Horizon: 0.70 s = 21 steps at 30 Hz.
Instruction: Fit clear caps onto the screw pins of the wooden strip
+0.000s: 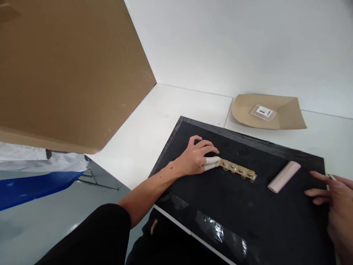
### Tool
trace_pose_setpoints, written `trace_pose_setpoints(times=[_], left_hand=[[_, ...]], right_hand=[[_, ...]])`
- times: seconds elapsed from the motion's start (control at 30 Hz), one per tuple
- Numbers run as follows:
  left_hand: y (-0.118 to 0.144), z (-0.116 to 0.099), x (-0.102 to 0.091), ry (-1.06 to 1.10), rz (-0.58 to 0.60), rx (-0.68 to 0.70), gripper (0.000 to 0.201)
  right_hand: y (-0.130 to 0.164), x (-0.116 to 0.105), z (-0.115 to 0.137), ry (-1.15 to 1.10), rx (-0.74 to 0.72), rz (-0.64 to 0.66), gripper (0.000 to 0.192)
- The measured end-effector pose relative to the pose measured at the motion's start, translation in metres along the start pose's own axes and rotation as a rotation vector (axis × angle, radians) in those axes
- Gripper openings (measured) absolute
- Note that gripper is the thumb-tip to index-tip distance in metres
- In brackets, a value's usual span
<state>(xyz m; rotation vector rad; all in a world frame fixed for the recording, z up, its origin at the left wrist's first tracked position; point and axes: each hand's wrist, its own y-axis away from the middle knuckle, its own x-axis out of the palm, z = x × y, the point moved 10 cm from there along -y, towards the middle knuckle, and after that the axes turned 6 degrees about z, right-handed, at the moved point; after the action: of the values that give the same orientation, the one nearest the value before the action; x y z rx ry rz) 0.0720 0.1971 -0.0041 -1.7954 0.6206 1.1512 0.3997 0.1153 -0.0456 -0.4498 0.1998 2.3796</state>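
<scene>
- Left hand flat on the black mat, white-covered fingertips pressing one end of the tan strip with a row of small metal-and-clear parts, not wrapped around it.
- Strip lying mid-mat, slanting down to the right.
- Right hand loosely spread at the mat's right edge, holding nothing, near the pale pink cylinder.
- Curled brown paper sheet with a small labelled clear packet lying behind, on the white table.
</scene>
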Motion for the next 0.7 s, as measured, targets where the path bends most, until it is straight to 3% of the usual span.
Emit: trace_pose_setpoints(times=[0.13, 0.37, 0.7], left_hand=[[0.000, -0.002, 0.001, -0.021, -0.007, -0.004, 0.019], [0.003, 0.002, 0.018, -0.031, 0.114, -0.055, 0.015], [0.001, 0.013, 0.002, 0.041, -0.033, -0.138, 0.016]], right_hand=[[0.007, -0.001, 0.009, -0.033, -0.095, 0.003, 0.026], [0.006, -0.003, 0.005, -0.039, -0.133, 0.020, 0.022], [0.002, -0.003, -0.006, -0.109, -0.046, 0.057, 0.025]])
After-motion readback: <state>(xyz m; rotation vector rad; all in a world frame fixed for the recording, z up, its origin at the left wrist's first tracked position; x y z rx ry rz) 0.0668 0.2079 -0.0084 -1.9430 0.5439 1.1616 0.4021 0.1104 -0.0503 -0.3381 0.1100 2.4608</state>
